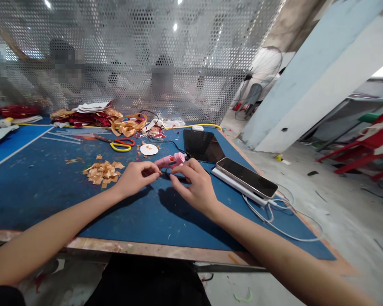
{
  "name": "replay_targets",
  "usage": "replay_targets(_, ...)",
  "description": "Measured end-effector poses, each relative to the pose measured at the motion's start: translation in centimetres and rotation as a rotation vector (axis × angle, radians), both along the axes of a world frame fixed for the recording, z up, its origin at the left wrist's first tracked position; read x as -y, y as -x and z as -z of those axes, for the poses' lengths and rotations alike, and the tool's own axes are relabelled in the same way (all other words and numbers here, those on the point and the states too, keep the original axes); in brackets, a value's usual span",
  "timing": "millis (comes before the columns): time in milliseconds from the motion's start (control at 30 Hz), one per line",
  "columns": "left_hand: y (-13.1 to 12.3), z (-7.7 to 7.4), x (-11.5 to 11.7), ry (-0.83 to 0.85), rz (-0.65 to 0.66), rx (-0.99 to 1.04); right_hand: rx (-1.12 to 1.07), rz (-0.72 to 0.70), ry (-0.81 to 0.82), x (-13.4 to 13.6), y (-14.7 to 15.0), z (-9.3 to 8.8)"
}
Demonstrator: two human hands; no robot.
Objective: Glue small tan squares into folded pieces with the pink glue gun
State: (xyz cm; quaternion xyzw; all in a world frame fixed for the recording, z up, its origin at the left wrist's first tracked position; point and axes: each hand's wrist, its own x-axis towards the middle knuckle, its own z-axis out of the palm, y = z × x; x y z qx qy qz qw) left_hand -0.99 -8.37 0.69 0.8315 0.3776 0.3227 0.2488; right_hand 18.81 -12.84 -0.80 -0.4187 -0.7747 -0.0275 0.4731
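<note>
My left hand [139, 176] is closed in a pinch, with a tiny brown scrap [160, 173] showing at its fingertips. Facing it, my right hand [196, 182] has its thumb and fingers curved and apart, and I see nothing between them. Just beyond both hands lies a pink glue gun [166, 162] with its dark cord. To the left of my left hand is a loose pile of small tan fabric pieces [102, 172]. A white oval piece [149, 149] with a few tan scraps rests behind the glue gun.
Red-and-yellow-handled scissors [121, 145] and clear glue sticks [64, 138] lie farther back. A dark tablet-like panel [203, 146] and a phone [247, 176] on a white slab, with white cables [284, 233], are at right. Fabric heaps [89, 114] line the perforated metal screen [140, 55].
</note>
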Motion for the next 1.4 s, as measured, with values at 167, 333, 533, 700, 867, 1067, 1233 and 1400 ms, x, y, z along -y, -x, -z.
replay_targets(167,-0.1,0.2,0.5,-0.037,0.035,-0.028,0.122,-0.003,-0.018,0.0,0.2,0.5)
replay_targets(333,-0.2,0.4,0.9,-0.098,0.075,-0.079,0.191,0.007,-0.042,0.0,0.4,0.8)
replay_targets(533,-0.2,0.3,1.1,-0.109,0.091,-0.074,0.123,-0.017,0.049,0.1,0.5,0.5)
replay_targets(700,-0.3,0.1,0.9,-0.076,0.055,-0.006,-0.117,-0.018,0.179,0.0,0.7,0.2)
replay_targets(867,-0.4,0.4,0.7,-0.027,0.044,0.035,-0.187,-0.030,0.260,0.1,0.8,0.2)
replay_targets(1067,-0.6,0.4,1.1,-0.032,0.037,0.003,-0.161,-0.055,0.271,0.2,0.9,0.1)
replay_targets(1233,0.0,0.4,-0.2,-0.120,-0.110,-0.082,-0.144,-0.043,0.230,0.3,0.9,0.1)
replay_targets(1400,2.7,0.5,-4.9,-0.253,-0.492,-0.214,-0.030,-0.081,0.118,0.7,1.0,0.3)
